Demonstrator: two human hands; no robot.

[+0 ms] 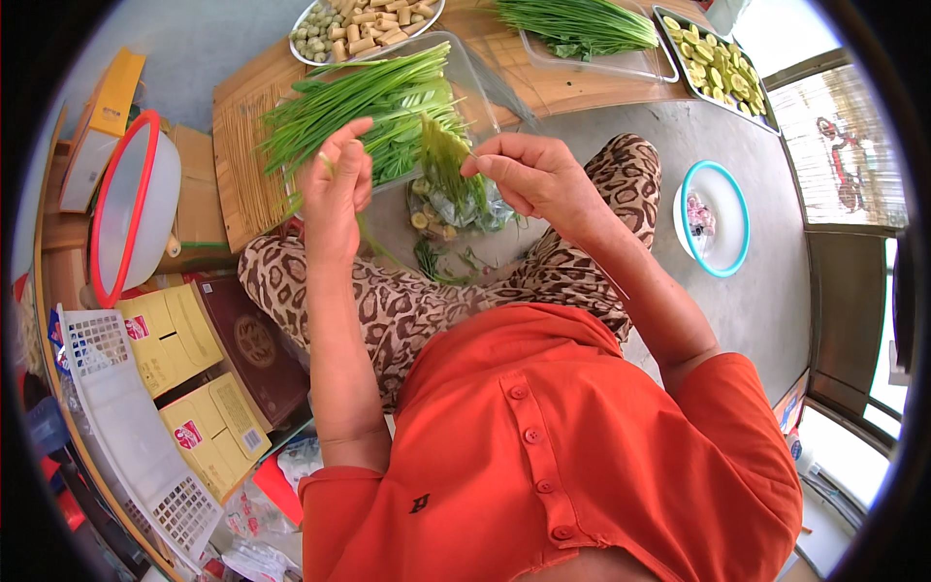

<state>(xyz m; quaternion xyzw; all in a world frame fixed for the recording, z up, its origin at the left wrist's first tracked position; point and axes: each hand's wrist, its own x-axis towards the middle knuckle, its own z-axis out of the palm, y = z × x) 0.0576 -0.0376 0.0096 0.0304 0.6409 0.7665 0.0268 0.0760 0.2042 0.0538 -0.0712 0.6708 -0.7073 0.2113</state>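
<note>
My right hand [533,175] pinches a thin skewer, its fingers closed; limp dark green leaves [446,160] hang at the skewer's tip. Across from it, my left hand [335,194] is raised with curled fingers and thumb up, and a thin green stalk [383,250] seems to run through it. Behind both hands lie long green chives [359,92] and leafy stalks in a clear plastic tray [475,82]. Below the hanging leaves, a clear plastic bag [456,215] and sliced vegetable rounds [424,219] show between my knees, with green scraps [446,262] under them.
Bamboo skewers [242,155] lie on the wooden table [553,92]. Farther back stand a plate of beige rolls [373,29], more chives [577,24] and a tray of sliced rounds [718,66]. A blue-rimmed basin [740,218] sits right; a red-rimmed basin [131,213] and boxes [208,427] stand left.
</note>
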